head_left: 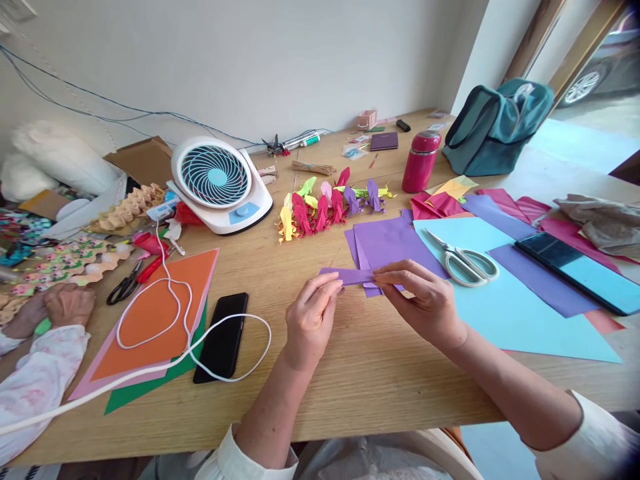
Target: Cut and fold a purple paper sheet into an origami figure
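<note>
A narrow folded strip of purple paper [351, 276] is stretched between my two hands, above the front middle of the wooden table. My left hand [315, 310] pinches its left end between thumb and fingers. At the right end, my right hand [423, 300] closes its fingertips on the same strip. Just behind the hands lie flat purple sheets [395, 240]. Light blue paper [530, 317] is spread to the right, with white-handled scissors [467, 263] on it. Several small folded paper figures [320, 212] in red, yellow, green, pink and purple stand behind the strip.
At the left are a white fan [217, 177], orange paper [155, 320], a black phone [223, 340] and a looping white cable. Another person's hands [70, 305] rest at the far left. A red bottle [421, 163] and teal bag [500, 127] stand at the back right.
</note>
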Demonstrator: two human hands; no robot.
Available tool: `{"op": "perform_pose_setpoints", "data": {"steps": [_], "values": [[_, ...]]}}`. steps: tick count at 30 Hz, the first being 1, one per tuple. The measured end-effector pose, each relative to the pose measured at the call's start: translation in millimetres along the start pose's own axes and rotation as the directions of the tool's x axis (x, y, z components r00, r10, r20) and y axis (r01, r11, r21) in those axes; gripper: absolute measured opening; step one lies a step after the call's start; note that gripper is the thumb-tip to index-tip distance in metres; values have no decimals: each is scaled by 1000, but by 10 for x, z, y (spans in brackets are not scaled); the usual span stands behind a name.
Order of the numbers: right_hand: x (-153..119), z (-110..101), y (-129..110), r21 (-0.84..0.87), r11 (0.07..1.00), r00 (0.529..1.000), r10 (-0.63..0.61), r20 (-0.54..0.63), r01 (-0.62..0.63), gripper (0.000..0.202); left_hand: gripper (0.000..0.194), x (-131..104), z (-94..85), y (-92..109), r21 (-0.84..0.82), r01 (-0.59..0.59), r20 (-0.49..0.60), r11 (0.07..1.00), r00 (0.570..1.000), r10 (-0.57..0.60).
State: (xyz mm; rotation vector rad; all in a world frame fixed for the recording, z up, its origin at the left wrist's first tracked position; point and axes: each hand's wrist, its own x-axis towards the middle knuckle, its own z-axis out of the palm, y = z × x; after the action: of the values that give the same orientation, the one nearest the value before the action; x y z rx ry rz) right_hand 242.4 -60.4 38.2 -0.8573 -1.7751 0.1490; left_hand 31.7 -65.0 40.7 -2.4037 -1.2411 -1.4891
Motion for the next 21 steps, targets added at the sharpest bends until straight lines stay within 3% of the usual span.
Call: {"op": "perform_pose_setpoints", "data": {"steps": [21], "values": [[-80,71,-61,3,1000,1000,1,21,-1,27,28,-45,62,47,-8,-39,-15,999,999,39]]}}
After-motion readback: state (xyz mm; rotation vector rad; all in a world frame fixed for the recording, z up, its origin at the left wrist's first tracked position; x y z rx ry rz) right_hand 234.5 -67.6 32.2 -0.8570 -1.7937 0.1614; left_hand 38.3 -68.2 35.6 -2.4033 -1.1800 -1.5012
